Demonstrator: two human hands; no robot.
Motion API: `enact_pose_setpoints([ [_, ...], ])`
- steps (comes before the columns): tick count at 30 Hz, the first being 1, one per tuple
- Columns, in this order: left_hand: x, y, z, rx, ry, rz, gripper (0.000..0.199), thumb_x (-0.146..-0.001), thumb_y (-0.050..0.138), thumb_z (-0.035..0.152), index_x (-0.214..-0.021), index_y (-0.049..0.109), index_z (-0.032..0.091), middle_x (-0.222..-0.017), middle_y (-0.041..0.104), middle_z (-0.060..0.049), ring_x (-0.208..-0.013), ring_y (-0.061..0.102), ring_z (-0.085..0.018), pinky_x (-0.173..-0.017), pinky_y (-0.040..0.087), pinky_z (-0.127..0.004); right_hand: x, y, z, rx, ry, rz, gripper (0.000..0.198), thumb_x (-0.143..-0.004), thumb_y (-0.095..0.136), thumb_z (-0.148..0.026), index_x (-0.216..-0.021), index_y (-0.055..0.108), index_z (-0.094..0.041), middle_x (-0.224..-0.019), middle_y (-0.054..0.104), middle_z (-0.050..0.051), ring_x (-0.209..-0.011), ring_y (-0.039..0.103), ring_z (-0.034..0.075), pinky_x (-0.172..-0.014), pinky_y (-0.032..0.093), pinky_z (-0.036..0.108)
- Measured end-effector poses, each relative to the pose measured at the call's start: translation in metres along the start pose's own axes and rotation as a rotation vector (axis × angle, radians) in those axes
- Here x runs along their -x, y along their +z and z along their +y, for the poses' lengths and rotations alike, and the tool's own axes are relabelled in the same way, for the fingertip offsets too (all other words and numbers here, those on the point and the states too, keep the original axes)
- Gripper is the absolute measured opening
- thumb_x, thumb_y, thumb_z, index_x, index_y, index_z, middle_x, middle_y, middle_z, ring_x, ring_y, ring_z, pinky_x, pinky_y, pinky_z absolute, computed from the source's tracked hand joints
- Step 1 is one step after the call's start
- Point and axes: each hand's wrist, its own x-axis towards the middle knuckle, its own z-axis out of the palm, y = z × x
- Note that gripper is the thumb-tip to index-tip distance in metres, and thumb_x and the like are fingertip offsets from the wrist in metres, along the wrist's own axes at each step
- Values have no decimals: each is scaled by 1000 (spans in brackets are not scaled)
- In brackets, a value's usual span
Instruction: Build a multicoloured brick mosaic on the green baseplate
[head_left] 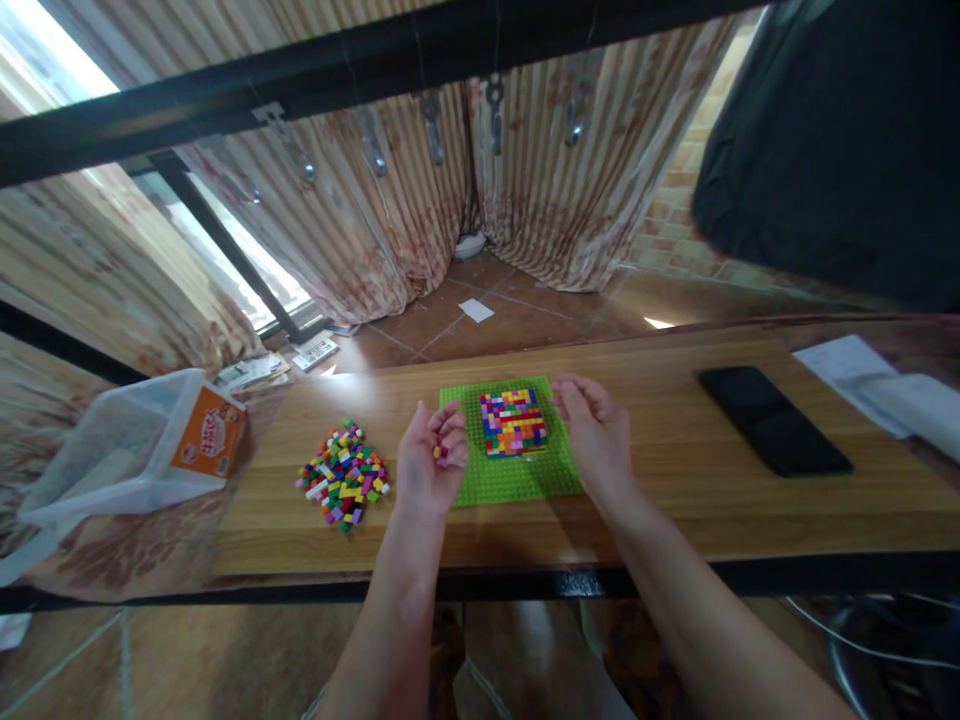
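Palm up at the left edge of the green baseplate (pixel 480 487), my left hand (pixel 433 455) has its fingers curled around a few small toy bricks (pixel 440 455), yellow and magenta among them. A square block of many-coloured bricks (pixel 514 423) stands on the baseplate between my hands. My right hand (pixel 596 425) is over the plate's right edge, apart from the block, with thumb and fingers pinched together. Whatever those fingertips may hold is too small to make out. To the left of my left hand lies a heap of loose bricks (pixel 345 475).
The wooden board (pixel 660 510) lies under everything. A black phone (pixel 772 420) rests on its right side, near white papers (pixel 855 370). At far left stands a clear plastic bin (pixel 120 440) with an orange label. A dark metal bar (pixel 337 70) with hanging clips crosses above.
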Motion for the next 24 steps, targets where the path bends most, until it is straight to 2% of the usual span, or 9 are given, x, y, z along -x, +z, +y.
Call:
enact_pose_setpoints([
  [2,1,4,4,190,-18,3,41,-102,34,34,-91,64,8,-72,60,-6,-50,49,-5,-40,39,-12,8,0,-10,67,-131,-78,26,-92,55,-41,-95,71,-22,-92,75,6,-82,70,22,-77,56,39],
  [4,3,7,5,282,-26,16,43,-102,32,36,-95,64,8,-83,64,-9,-64,61,-9,-53,52,-16,20,3,-20,117,-284,-211,20,-93,55,-34,-94,72,-23,-92,75,5,-85,69,20,-78,55,35],
  [6,5,8,4,302,-53,15,45,-101,34,42,-98,65,10,-93,67,-11,-77,67,-12,-66,58,-20,31,7,-28,148,-387,-352,17,-93,55,-28,-96,72,-24,-94,74,4,-88,69,19,-79,55,34],
  [9,8,9,1,257,-89,-21,50,-100,35,50,-98,68,13,-102,69,-13,-89,68,-15,-73,59,-21,40,13,-32,169,-463,-466,19,-94,54,-25,-101,72,-28,-98,74,4,-92,69,19,-81,56,33],
  [13,9,7,-4,161,-69,-87,52,-99,36,51,-96,70,11,-103,71,-14,-94,68,-18,-70,57,-23,39,16,-26,249,-510,-461,21,-94,56,-28,-108,72,-28,-104,72,6,-98,68,21,-87,55,36],
  [16,9,6,-9,74,-48,-124,55,-97,37,54,-95,70,10,-107,71,-17,-100,68,-20,-77,56,-26,35,17,-19,345,-531,-436,21,-92,59,-31,-108,72,-28,-101,70,6,-96,67,22,-85,55,38],
  [19,8,6,-12,16,-48,-131,57,-98,35,54,-95,71,11,-114,71,-18,-105,67,-20,-83,54,-25,33,18,-15,391,-557,-414,17,-92,60,-33,-102,73,-27,-95,71,6,-90,66,22,-82,54,39],
  [24,8,6,-15,-2,-50,-150,58,-98,34,55,-95,71,11,-119,70,-17,-107,67,-19,-86,53,-23,31,17,-17,479,-553,-391,15,-92,60,-36,-89,70,-24,-88,72,5,-83,65,22,-76,51,38],
])
